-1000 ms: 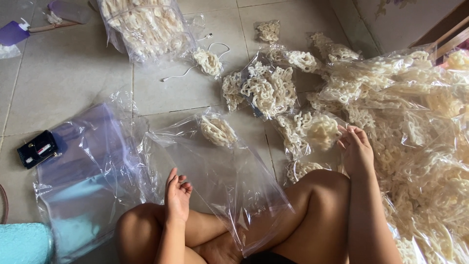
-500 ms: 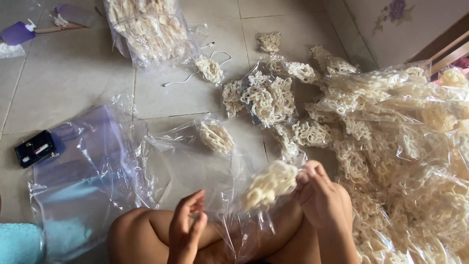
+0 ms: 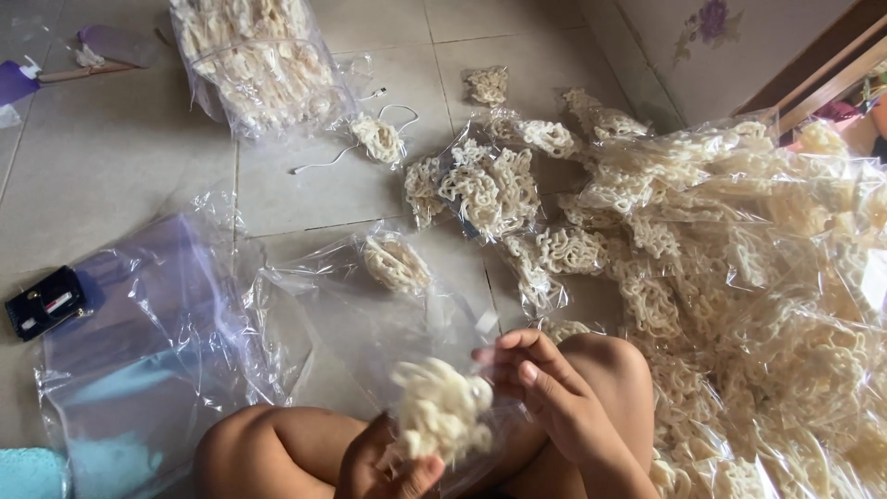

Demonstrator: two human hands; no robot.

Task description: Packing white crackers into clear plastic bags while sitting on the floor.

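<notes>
— Since half a second ago, what has been moved in the head view?
— Both hands have been drawn lower; the pale cracker cluster (image 3: 439, 416) has been carried down over the lap.
— How is it held?
— It is pinched from below by the left hand (image 3: 393, 471), while the right hand (image 3: 545, 393) is curled against the clear plastic bag (image 3: 370, 323) around it.
— What is seen on the floor?
— Loose crackers are heaped in a cracker pile (image 3: 739, 277) toward the tiled floor's (image 3: 120, 166) right edge; a filled cracker bag (image 3: 254, 60) lies at the far edge, a black case (image 3: 44, 302) at the left edge.
</notes>
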